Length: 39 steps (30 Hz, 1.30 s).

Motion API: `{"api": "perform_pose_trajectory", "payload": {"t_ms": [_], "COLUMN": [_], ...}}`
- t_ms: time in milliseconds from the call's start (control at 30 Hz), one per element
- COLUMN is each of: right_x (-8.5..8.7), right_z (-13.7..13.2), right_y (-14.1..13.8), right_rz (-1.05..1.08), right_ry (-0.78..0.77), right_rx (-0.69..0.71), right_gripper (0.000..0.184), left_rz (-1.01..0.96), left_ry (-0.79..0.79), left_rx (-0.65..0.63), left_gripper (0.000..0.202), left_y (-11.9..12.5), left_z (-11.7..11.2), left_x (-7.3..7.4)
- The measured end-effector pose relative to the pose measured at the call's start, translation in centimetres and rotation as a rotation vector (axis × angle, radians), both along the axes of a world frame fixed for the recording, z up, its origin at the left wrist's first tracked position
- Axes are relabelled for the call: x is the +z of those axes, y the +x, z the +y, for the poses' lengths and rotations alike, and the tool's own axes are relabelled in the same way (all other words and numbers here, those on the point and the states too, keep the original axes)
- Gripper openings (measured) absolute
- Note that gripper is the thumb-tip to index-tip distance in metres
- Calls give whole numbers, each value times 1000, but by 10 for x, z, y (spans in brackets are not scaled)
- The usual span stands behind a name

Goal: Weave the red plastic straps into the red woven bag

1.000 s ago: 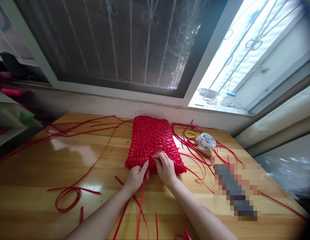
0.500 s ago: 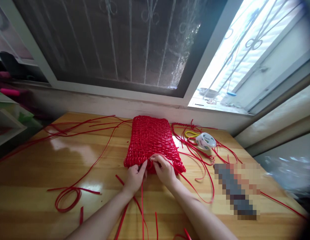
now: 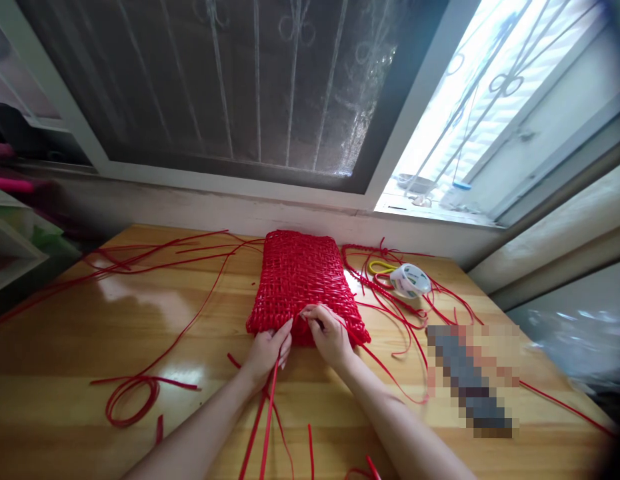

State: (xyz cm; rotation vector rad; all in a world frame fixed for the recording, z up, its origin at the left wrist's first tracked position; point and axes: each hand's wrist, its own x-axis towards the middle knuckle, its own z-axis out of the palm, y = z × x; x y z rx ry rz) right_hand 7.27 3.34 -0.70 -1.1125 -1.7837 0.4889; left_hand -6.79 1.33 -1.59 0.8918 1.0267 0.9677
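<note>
A red woven bag [image 3: 303, 273], made of shiny flat strips, lies in the middle of the wooden table. At its near edge my left hand [image 3: 267, 350] is closed, thumb and index finger pinching the rim. Two red strips [image 3: 270, 410] run from beneath those fingers toward me. Just to the right, my right hand [image 3: 331, 337] pinches a thin red strip [image 3: 385, 367] against the same edge; it trails back over the hand and loops to the right. The exact spot between the fingertips is too small to make out.
Loose red strips [image 3: 155, 250] spread across the table [image 3: 90, 320] on the left, with a coiled strip [image 3: 133, 403] nearer. On the right are a roll of tape [image 3: 410, 280], a yellow loop [image 3: 380, 268], more strips and a pixelated dark object [image 3: 470, 380]. A wall and window stand behind.
My left hand has shifted slightly, its fingers turning around the edge. The strips below it have swung left and now lie closer together. My right hand keeps its pinch almost in place.
</note>
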Motion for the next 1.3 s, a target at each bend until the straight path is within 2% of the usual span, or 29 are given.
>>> {"api": "perform_pose_trajectory", "payload": {"t_ms": [200,300,467,600,867,1067,1300], "right_x": [6,10,14,12,4,2,3], "right_z": [0,-1,1,1,-5,-7,-5], "right_y": [0,-1,-1,-1,3,6,9], "right_rz": [-10,-21,-21,-24,-111,-97,-174], "right_ry": [-85,-55,-8,23,88,112,156], "right_rx": [-53,-58,-33,-3,-46,21,103], "right_gripper": [14,15,14,15,17,20,20], "left_rz": [-32,-38,120,248,266,236,227], "left_ry": [-44,-52,23,90,78,61,2], "left_rx": [-37,-50,-31,37,10,8,31], "left_gripper": [50,50,52,52,53,52,52], "left_y": [-1,-1,1,3,1,1,1], "left_z": [-1,-1,-2,-2,-2,-3,-2], "left_x": [5,8,4,0,6,7,15]}}
